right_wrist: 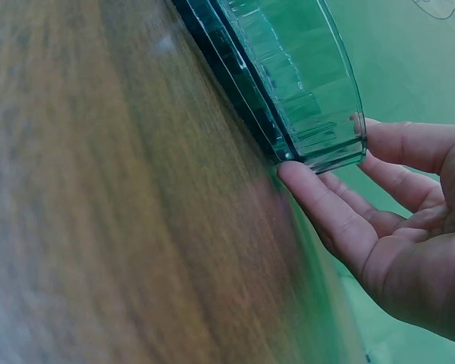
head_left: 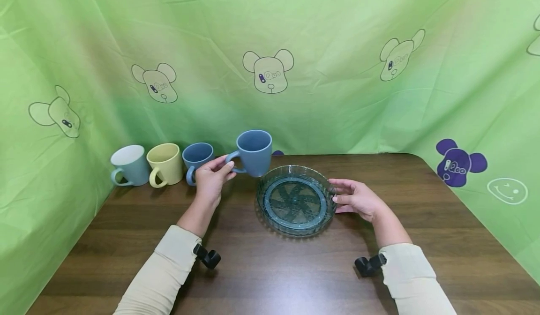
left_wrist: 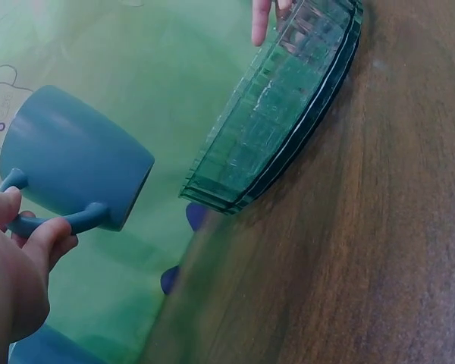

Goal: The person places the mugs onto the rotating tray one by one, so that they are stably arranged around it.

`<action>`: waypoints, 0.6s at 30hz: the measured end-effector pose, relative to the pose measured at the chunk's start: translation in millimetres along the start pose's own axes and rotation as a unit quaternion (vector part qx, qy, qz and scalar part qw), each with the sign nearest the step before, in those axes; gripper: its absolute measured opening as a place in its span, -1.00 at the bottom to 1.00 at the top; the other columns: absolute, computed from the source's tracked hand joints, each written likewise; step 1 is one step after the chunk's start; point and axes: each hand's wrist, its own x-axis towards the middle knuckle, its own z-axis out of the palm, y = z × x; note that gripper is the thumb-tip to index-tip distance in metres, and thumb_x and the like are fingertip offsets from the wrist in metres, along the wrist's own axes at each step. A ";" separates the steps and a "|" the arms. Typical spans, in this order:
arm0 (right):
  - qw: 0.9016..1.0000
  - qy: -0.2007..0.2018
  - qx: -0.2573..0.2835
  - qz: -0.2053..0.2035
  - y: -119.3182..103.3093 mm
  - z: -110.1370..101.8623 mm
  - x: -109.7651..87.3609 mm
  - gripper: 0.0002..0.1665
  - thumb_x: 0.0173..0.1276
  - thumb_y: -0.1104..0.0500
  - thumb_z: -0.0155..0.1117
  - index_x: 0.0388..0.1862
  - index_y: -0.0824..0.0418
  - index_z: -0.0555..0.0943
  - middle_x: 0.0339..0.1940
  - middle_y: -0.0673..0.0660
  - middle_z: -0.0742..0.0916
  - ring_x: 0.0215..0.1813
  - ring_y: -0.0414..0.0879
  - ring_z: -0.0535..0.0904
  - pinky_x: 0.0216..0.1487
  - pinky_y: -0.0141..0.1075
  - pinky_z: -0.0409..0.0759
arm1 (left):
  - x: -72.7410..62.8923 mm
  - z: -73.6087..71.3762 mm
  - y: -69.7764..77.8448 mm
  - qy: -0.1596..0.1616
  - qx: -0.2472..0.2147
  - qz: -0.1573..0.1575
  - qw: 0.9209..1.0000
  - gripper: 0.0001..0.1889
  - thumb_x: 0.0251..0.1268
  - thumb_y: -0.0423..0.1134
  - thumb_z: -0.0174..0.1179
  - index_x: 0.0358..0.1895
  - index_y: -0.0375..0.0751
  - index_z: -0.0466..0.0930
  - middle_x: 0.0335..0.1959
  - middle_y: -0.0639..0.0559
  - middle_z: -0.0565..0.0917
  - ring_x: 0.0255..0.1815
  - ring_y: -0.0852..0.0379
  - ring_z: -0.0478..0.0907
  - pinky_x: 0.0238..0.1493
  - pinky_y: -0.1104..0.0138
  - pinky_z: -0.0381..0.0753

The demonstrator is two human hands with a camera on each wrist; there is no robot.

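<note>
My left hand (head_left: 209, 182) pinches the handle of a blue mug (head_left: 255, 155), held upright at the far left rim of a round glass dish (head_left: 295, 202). Above the table, the same mug (left_wrist: 72, 155) shows its side and base edge in the left wrist view. The dish is see-through blue-green with a ribbed wall and a patterned bottom. At its right side my right hand (head_left: 358, 200) grips the wall. In the right wrist view the thumb lies at the rim of the dish (right_wrist: 303, 83) and a finger reaches its bottom edge.
Left of the held mug stand three mugs in a row: a second blue mug (head_left: 198, 153), a yellow mug (head_left: 165, 162) and a pale blue mug (head_left: 134, 167) with a white inside. A green printed cloth (head_left: 329, 108) hangs behind and beside the wooden table (head_left: 287, 273).
</note>
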 end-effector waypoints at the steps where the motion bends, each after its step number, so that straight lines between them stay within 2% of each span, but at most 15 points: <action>1: 1.000 0.000 0.000 0.000 0.1 0.0 0.1 -0.21 0.37 0.46 0.15 0.49 0.47 0.04 0.40 0.59 0.18 -0.04 -0.09 0.59 -0.05 -0.09 0.73 | 0.0 0.6 0.1 -0.001 0.001 0.000 1.000 -0.66 0.17 -0.61 0.27 0.05 -0.57 0.58 -0.34 -0.05 0.64 -0.40 0.20 0.64 -0.33 0.36 0.76; 9: 1.000 0.000 0.000 0.000 1.1 -0.6 0.5 -0.21 0.37 0.47 0.14 0.49 0.49 0.03 0.39 0.60 0.17 -0.05 -0.08 0.60 -0.05 -0.10 0.73 | -0.1 8.3 -2.4 -0.010 0.001 0.003 1.000 -0.67 0.15 -0.63 0.27 0.03 -0.58 0.58 -0.37 -0.02 0.64 -0.40 0.18 0.65 -0.33 0.36 0.76; 18: 1.000 0.000 0.002 -0.001 1.8 -1.1 1.1 -0.21 0.36 0.47 0.14 0.48 0.50 0.03 0.38 0.61 0.18 -0.06 -0.09 0.60 -0.05 -0.11 0.73 | -1.4 15.6 -5.5 -0.018 0.003 -0.010 1.000 -0.67 0.14 -0.62 0.29 0.02 -0.56 0.60 -0.38 -0.02 0.64 -0.39 0.15 0.66 -0.33 0.35 0.76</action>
